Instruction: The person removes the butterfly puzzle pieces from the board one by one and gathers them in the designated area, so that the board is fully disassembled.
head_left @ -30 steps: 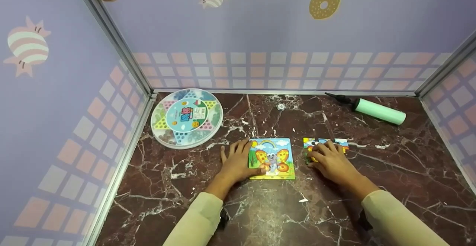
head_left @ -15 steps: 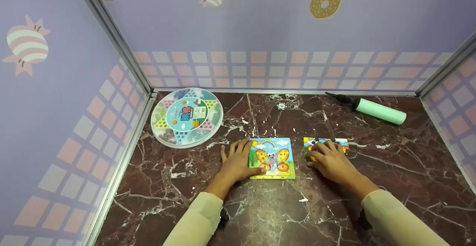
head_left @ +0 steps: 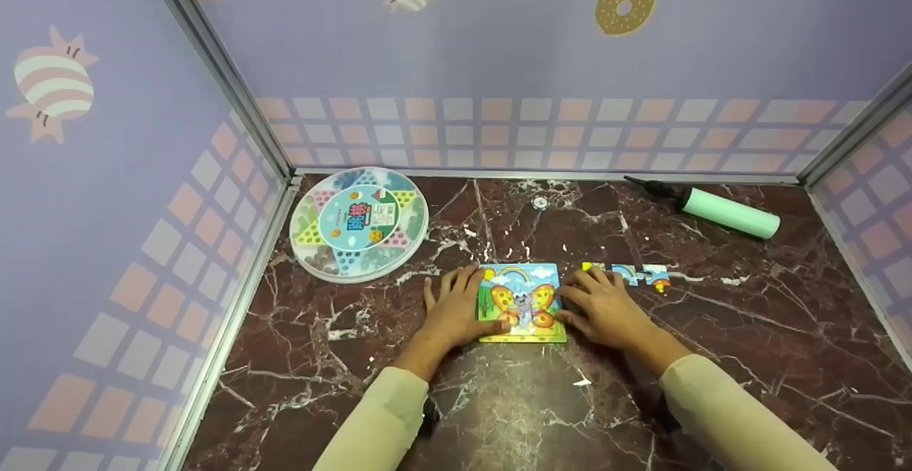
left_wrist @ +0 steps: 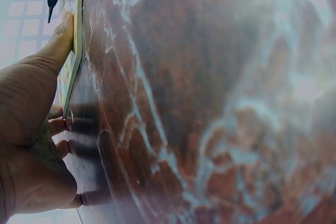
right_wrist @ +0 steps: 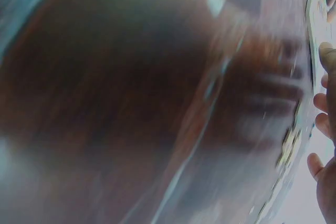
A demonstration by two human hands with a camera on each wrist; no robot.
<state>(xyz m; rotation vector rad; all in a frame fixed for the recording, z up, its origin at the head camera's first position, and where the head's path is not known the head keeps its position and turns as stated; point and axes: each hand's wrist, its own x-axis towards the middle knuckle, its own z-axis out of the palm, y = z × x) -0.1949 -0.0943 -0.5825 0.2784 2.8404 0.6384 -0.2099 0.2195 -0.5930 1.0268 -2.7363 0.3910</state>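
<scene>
A square jigsaw board with a butterfly, rainbow and sun picture lies flat on the marbled tabletop. My left hand holds it at the left side. The left thumb presses on its face, while the other left fingertips are at its left edge and on the table. Fingertips of my right hand reach the board's right edge; whether a piece is under them is hidden. Just beyond that hand lie a yellow sun piece, a rainbow piece and a cloud piece with an orange-yellow part.
At the back left sits a round Chinese checkers set in a clear case. A mint-green hand pump with a black nozzle lies at the back right. One small round token is near the back wall. Patterned walls enclose the table.
My right hand has moved left, off the loose pieces and over to the board's right edge, uncovering the rainbow piece. The left hand and the board have stayed put.
</scene>
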